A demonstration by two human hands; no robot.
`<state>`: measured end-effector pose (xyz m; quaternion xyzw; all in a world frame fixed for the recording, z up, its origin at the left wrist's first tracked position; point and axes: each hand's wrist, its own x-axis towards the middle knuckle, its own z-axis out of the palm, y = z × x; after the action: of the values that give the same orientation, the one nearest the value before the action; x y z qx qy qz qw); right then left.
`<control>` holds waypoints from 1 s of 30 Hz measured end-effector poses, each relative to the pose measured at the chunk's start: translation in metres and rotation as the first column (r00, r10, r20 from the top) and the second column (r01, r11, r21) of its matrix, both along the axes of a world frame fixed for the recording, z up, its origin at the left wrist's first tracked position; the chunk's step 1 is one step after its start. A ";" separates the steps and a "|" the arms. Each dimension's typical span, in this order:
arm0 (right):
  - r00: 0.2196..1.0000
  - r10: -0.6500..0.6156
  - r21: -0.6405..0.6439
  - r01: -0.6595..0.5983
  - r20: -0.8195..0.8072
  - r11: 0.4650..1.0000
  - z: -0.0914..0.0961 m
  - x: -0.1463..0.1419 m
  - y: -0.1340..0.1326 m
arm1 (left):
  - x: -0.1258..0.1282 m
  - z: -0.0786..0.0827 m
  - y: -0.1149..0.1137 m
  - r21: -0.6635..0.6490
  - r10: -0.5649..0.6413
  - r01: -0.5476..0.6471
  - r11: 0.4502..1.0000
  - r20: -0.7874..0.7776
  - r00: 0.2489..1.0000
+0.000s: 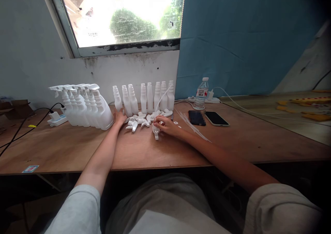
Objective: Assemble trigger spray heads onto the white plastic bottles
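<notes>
My left hand (119,117) reaches across the wooden table (64,147) and touches the base of a white bottle in the row of capless bottles (144,97) by the wall. My right hand (165,125) is closed on a white trigger sprayer head (156,130), held just above the table. A loose heap of trigger heads (137,120) lies between my hands. Several finished spray bottles (85,106) with triggers fitted stand in a tight group to the left.
Two phones (208,118) lie right of my hand, next to thin clear tubes (191,125). A water bottle (201,94) and power strip (207,98) stand near the blue wall panel. Another power strip with black cables (57,118) sits at left.
</notes>
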<state>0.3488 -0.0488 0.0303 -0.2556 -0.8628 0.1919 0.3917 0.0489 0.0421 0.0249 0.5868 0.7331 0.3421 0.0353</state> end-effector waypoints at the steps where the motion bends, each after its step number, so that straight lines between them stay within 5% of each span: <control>1: 1.000 0.000 -0.015 0.000 0.006 1.000 0.001 0.000 -0.001 | 0.000 0.000 -0.001 0.013 0.003 -0.003 1.000 0.006 1.000; 7: 0.999 0.045 -0.133 -0.045 -0.008 0.990 0.004 -0.002 -0.007 | 0.012 0.000 -0.013 0.244 0.131 -0.128 0.961 0.003 0.991; 15: 1.000 -0.016 -0.111 0.017 0.012 0.994 0.000 -0.002 -0.002 | 0.026 0.007 -0.021 0.339 0.186 -0.179 0.924 0.012 0.983; 22: 0.991 -0.062 -0.127 0.047 -0.121 0.991 0.010 -0.002 -0.013 | 0.038 0.025 -0.042 0.542 0.140 -0.105 0.834 -0.024 0.990; 26: 0.965 -0.203 -0.052 0.197 -0.167 0.979 0.015 0.000 -0.014 | 0.041 0.032 -0.051 0.601 0.064 -0.014 0.799 -0.062 0.996; 30: 0.906 -0.388 0.135 0.412 -0.172 0.901 0.017 0.012 0.002 | 0.042 0.035 -0.053 0.612 0.004 0.059 0.789 -0.102 0.995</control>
<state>0.3604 -0.0471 0.0475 -0.3793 -0.7750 0.0515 0.5029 0.0911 -0.0113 0.0600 0.5930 0.5746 0.5318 -0.1880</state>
